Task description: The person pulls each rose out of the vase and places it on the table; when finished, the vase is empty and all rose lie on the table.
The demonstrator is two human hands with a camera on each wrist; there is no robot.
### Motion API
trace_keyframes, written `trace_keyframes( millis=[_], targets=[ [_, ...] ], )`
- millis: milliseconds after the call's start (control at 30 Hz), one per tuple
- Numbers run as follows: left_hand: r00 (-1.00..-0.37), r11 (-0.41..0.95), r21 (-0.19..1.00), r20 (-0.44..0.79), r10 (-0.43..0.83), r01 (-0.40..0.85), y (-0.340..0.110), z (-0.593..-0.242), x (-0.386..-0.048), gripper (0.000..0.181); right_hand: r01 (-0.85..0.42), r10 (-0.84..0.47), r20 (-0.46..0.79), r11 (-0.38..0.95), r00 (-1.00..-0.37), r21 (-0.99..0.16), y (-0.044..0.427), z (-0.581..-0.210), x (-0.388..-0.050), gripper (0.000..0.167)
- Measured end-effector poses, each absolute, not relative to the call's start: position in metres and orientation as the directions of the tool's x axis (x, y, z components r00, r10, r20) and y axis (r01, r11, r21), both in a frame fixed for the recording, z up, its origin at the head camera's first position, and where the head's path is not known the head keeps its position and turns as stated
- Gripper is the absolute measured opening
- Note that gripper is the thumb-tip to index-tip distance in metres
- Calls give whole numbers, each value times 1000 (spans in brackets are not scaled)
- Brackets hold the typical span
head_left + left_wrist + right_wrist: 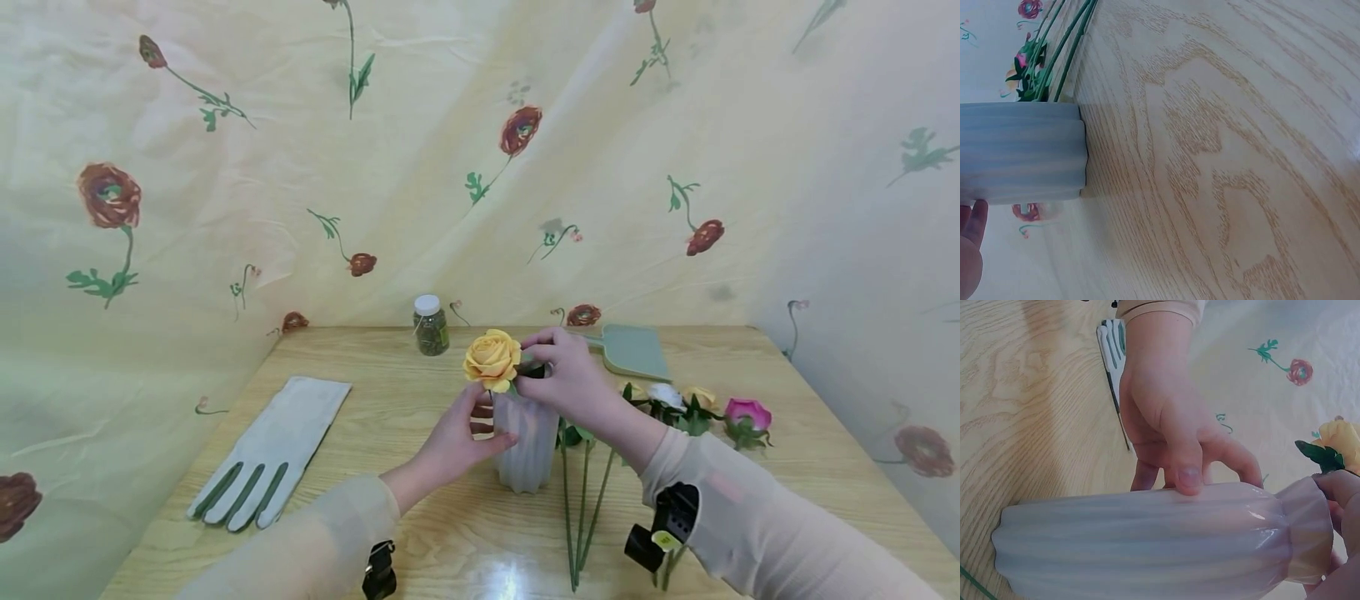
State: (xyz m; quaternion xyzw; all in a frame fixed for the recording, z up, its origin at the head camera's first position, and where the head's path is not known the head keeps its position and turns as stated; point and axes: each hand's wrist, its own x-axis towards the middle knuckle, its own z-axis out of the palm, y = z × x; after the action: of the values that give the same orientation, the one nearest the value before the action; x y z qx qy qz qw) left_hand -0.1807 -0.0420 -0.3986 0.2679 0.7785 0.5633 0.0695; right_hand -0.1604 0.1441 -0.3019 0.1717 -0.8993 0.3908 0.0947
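Note:
A pale, translucent fluted vase (525, 450) stands upright on the wooden table. My left hand (457, 437) grips its left side, thumb in front and fingers behind; the right wrist view shows that thumb against the ribbed wall. A yellow artificial rose (492, 360) with green leaves sits at the vase's mouth, its bloom leaning over the left rim. At the mouth, my right hand (566, 379) has curled fingers and thumb at the rose, just under the bloom; the exact pinch is partly hidden. In the left wrist view the vase (1022, 153) hides most of the left hand (971, 250).
Right of the vase lie artificial flowers: a pink bloom (747, 414), a white bloom (666, 395) and long green stems (583, 508). A green dustpan (636, 350) and a lidded jar (431, 327) are at the back. A grey-white glove (273, 446) lies left.

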Motion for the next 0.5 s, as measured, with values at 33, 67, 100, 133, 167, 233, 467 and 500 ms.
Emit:
trace_keyframes(
  millis=[33, 67, 100, 133, 167, 233, 467, 500],
  targets=[
    [-847, 219, 916, 192, 496, 336, -42, -399, -181, 62, -393, -239, 315, 637, -919, -663, 143, -302, -161, 13],
    [-846, 219, 916, 192, 497, 336, -42, -399, -181, 62, -402, -242, 324, 640, -915, -655, 143, -303, -161, 11],
    [-845, 218, 916, 192, 499, 337, -42, -400, -182, 62, -416, -247, 340, 640, -908, -646, 142, -303, -161, 9],
    [-844, 216, 917, 192, 500, 337, -42, -400, -182, 62, -430, -251, 356, 639, -900, -638, 142, -304, -161, 7],
    [-843, 213, 917, 193, 502, 337, -42, -400, -182, 62, -444, -255, 372, 640, -892, -627, 142, -304, -162, 6],
    [-841, 212, 915, 198, 503, 342, -42, -400, -182, 65, -463, -255, 398, 636, -881, -617, 141, -305, -162, 4],
    [-837, 217, 908, 211, 505, 359, -43, -399, -182, 73, -434, -205, 389, 564, -898, -703, 145, -297, -165, 6],
    [-839, 221, 907, 209, 503, 359, -43, -399, -182, 73, -409, -196, 365, 559, -910, -721, 146, -295, -165, 8]
  ],
)
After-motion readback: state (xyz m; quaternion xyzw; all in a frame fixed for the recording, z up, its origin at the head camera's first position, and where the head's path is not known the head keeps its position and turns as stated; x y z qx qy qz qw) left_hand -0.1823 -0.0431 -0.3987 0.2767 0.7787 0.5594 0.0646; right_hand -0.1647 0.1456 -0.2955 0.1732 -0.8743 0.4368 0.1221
